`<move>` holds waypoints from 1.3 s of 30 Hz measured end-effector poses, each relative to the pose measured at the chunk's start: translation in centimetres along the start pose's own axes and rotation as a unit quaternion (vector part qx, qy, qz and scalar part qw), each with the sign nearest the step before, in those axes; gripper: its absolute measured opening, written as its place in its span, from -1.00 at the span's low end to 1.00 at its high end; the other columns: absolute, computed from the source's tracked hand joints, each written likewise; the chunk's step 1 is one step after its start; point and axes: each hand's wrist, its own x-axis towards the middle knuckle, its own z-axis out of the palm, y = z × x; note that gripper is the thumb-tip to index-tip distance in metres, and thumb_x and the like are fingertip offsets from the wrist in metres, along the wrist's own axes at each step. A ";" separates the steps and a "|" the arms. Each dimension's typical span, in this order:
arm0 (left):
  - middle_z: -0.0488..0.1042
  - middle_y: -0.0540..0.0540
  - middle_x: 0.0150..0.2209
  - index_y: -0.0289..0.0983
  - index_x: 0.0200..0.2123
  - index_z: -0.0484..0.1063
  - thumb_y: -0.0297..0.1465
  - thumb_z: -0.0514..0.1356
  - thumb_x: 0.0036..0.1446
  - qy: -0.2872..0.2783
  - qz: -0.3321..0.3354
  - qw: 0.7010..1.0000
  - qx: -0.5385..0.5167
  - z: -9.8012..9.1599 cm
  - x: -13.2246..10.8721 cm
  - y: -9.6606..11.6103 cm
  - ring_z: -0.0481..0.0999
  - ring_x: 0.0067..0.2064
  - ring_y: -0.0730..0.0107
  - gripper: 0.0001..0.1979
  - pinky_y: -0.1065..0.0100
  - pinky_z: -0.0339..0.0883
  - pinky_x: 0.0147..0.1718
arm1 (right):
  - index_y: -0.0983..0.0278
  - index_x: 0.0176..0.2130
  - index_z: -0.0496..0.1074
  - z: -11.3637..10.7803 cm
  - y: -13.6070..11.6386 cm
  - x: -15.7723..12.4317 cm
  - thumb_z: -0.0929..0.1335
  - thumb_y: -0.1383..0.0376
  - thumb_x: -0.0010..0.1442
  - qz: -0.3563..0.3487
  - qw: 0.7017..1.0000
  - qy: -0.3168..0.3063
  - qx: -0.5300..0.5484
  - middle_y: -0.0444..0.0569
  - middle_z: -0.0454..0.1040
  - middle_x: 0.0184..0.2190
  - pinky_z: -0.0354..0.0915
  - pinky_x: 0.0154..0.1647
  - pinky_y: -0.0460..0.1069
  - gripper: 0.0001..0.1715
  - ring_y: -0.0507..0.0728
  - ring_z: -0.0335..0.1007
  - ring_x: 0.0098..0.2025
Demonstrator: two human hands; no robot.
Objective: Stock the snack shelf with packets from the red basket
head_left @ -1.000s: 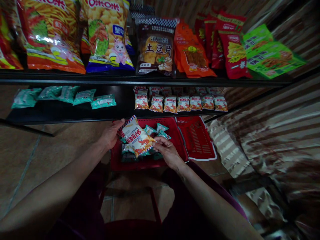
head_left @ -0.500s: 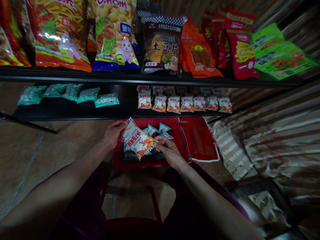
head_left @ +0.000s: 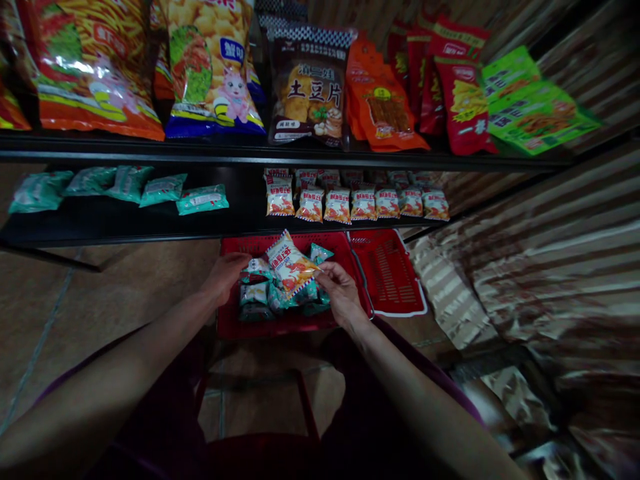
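White-and-orange pillow-shaped plastic packet: pinch gently

Your right hand grips its right corner, above teal plastic packets in the red perforated plastic basket. Your left hand is at the basket's left; its grip is unclear. Light edge pressure should avoid crushing the packet.

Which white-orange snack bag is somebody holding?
The white-orange bag over the red basket, its corner pinched by the right hand; the others like it sit in rows on the lower shelf.
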 end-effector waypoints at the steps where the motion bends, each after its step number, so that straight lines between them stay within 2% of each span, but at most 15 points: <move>1: 0.51 -0.05 -0.46 -0.29 -0.55 0.48 -0.41 0.38 -0.26 -0.017 -0.005 1.000 0.007 0.2 -0.3 -0.2 0.48 -0.38 0.41 -0.84 0.39 0.38 -0.35 | 0.21 -0.46 0.43 0.0 0.0 0.1 0.49 0.18 -0.16 -0.016 1.000 -0.002 -0.013 -0.26 0.23 -0.61 0.04 -0.51 -0.10 -0.76 -0.05 0.08 -0.55; 4: 0.53 -0.06 -0.42 -0.30 -0.53 0.49 -0.40 0.40 -0.27 -0.077 -0.031 0.997 0.008 0.6 -0.9 -0.4 0.50 -0.38 0.40 -0.82 0.37 0.40 -0.35 | 0.21 -0.45 0.43 0.0 0.0 0.1 0.47 0.18 -0.12 -0.040 0.998 -0.007 -0.038 -0.24 0.26 -0.60 0.05 -0.48 -0.10 -0.78 -0.04 0.11 -0.53; 6: 0.54 -0.08 -0.40 -0.31 -0.52 0.49 -0.41 0.40 -0.26 -0.092 -0.046 0.995 0.004 0.7 -1.0 -0.5 0.51 -0.39 0.40 -0.81 0.38 0.40 -0.37 | 0.21 -0.44 0.43 0.1 0.0 0.0 0.47 0.18 -0.12 -0.035 0.999 -0.009 -0.039 -0.23 0.27 -0.59 0.06 -0.47 -0.09 -0.78 -0.04 0.11 -0.52; 13: 0.54 -0.12 -0.39 -0.34 -0.50 0.50 -0.46 0.38 -0.20 -0.085 -0.060 0.995 0.001 0.5 -0.7 -0.8 0.52 -0.41 0.39 -0.85 0.36 0.41 -0.38 | 0.20 -0.45 0.42 0.3 -0.1 -0.2 0.47 0.15 -0.14 -0.016 0.999 -0.004 -0.041 -0.24 0.24 -0.60 0.06 -0.49 -0.08 -0.75 -0.03 0.09 -0.54; 19: 0.54 -0.11 -0.41 -0.33 -0.49 0.50 -0.46 0.39 -0.20 -0.104 -0.069 0.992 -0.011 0.6 -1.1 -0.7 0.53 -0.40 0.39 -0.85 0.38 0.41 -0.37 | 0.20 -0.45 0.41 0.6 -0.3 -0.3 0.52 0.16 -0.23 0.050 0.998 -0.006 0.041 -0.25 0.24 -0.62 0.11 -0.48 -0.09 -0.68 -0.03 0.16 -0.53; 26: 0.56 -0.13 -0.39 -0.33 -0.45 0.50 -0.43 0.38 -0.17 -0.109 -0.068 0.992 -0.005 0.7 -1.1 -0.9 0.54 -0.38 0.38 -0.84 0.40 0.41 -0.40 | 0.20 -0.46 0.43 0.9 -0.2 -0.2 0.53 0.16 -0.23 0.027 0.999 -0.009 0.031 -0.25 0.24 -0.62 0.12 -0.46 -0.09 -0.69 -0.03 0.16 -0.53; 31: 0.56 -0.15 -0.36 -0.34 -0.43 0.50 -0.43 0.37 -0.14 -0.112 -0.068 0.991 -0.007 0.7 -1.2 -0.7 0.54 -0.39 0.38 -0.84 0.40 0.40 -0.40 | 0.20 -0.44 0.42 0.9 0.1 -0.1 0.52 0.16 -0.22 0.039 0.999 -0.011 0.034 -0.24 0.26 -0.60 0.12 -0.47 -0.09 -0.68 -0.02 0.17 -0.52; 33: 0.55 -0.14 -0.37 -0.34 -0.43 0.50 -0.44 0.36 -0.12 -0.106 -0.070 0.992 -0.008 0.7 -1.2 -0.6 0.53 -0.40 0.39 -0.86 0.39 0.41 -0.39 | 0.20 -0.44 0.41 0.9 0.3 0.0 0.50 0.15 -0.18 0.017 1.000 -0.010 0.010 -0.23 0.26 -0.60 0.12 -0.46 -0.09 -0.70 -0.02 0.17 -0.52; 36: 0.55 -0.14 -0.36 -0.32 -0.40 0.50 -0.42 0.37 -0.10 -0.114 -0.081 0.990 -0.029 0.8 -1.2 -0.7 0.53 -0.36 0.37 -0.84 0.33 0.43 -0.33 | 0.19 -0.42 0.42 0.9 0.6 -0.2 0.45 0.12 -0.07 -0.052 0.996 -0.022 -0.074 -0.20 0.31 -0.55 0.17 -0.41 -0.07 -0.76 0.01 0.20 -0.48; 39: 0.55 -0.17 -0.30 -0.30 -0.31 0.49 -0.34 0.38 -0.10 -0.146 -0.104 0.982 -0.059 1.0 -1.2 -0.9 0.55 -0.27 0.29 -0.74 0.25 0.44 -0.24 | 0.18 -0.38 0.45 1.0 0.5 -0.7 0.39 0.16 0.07 -0.158 0.967 -0.061 -0.192 -0.13 0.41 -0.47 0.24 -0.31 -0.02 -0.85 0.06 0.29 -0.41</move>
